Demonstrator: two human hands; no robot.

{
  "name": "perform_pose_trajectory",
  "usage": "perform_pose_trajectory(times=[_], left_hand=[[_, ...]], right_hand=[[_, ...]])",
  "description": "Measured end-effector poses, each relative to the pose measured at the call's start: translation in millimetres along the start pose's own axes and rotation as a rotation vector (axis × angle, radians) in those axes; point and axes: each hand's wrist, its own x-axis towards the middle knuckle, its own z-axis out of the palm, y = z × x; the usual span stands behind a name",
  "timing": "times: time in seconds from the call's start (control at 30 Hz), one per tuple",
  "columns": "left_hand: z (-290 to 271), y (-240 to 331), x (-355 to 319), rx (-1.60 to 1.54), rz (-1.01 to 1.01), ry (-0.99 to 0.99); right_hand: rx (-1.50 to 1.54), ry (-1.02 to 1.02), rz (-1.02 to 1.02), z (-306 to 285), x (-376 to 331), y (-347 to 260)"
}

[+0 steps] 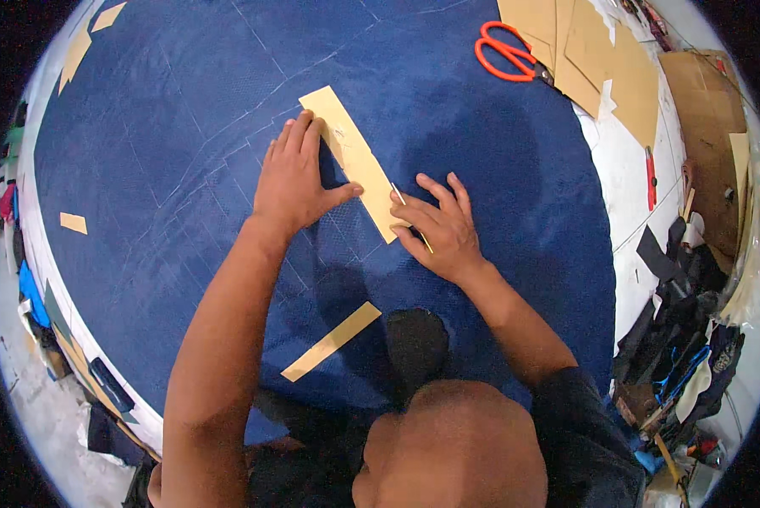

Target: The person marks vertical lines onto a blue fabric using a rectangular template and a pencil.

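Observation:
A long tan card strip (pixel 356 152) lies slantwise on dark blue fabric (pixel 515 296) marked with thin pale lines. My left hand (pixel 295 173) presses along the strip's left edge, fingers together at its upper end and thumb stretched out lower down. At the strip's lower right edge, my right hand (pixel 443 227) pinches a thin, pale pen-like stick (pixel 399 196). Its upper tip is beside the card's edge, and the fingers hide its middle. Closer to me, a smaller tan card strip (pixel 332 342) rests on the fabric, touched by neither hand.
Orange-handled scissors (pixel 507 55) lie at the far right beside large tan card sheets (pixel 625 76). A red cutter-like tool (pixel 651 179) is on the white table edge. Small card pieces (pixel 74 223) lie at the left. Dark scraps (pixel 676 288) are heaped beyond the right edge.

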Motion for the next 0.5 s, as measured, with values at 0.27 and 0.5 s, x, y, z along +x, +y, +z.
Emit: perform_pose_trajectory(times=[0.27, 0.5], left_hand=[[0.7, -1.2, -1.0, -0.003, 0.007, -0.007], [0.7, -1.2, -2.1, -0.009, 0.026, 0.012]], right_hand=[[-0.029, -0.015, -0.009, 1.5, -0.9, 0.6], [-0.048, -0.018, -0.015, 1.1, -0.6, -0.3]])
